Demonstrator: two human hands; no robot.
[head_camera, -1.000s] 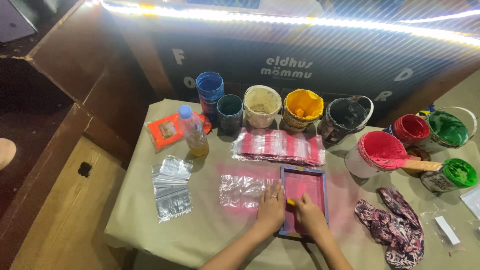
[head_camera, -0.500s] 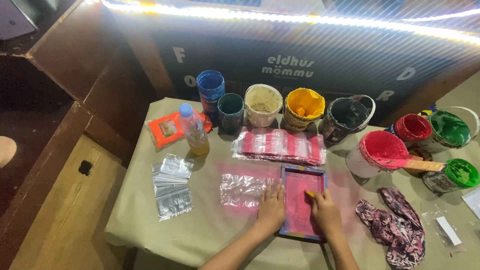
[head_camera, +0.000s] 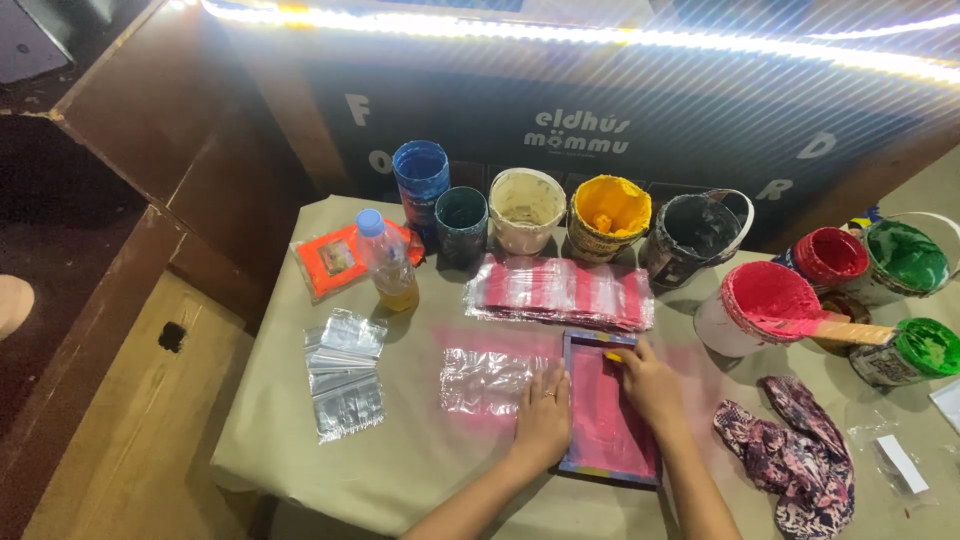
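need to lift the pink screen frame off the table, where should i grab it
Grip the screen frame by its two long side rails, from above. It lies flat, the left hand rests on its left rail and the right hand near its top; the pink middle looks wet with paint.

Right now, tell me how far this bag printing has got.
Done: a stack of pink-striped bags lies behind the pink screen frame. In hand: left hand steadies the frame; right hand presses a yellow tool on it. Left: clear bags lie unprinted.
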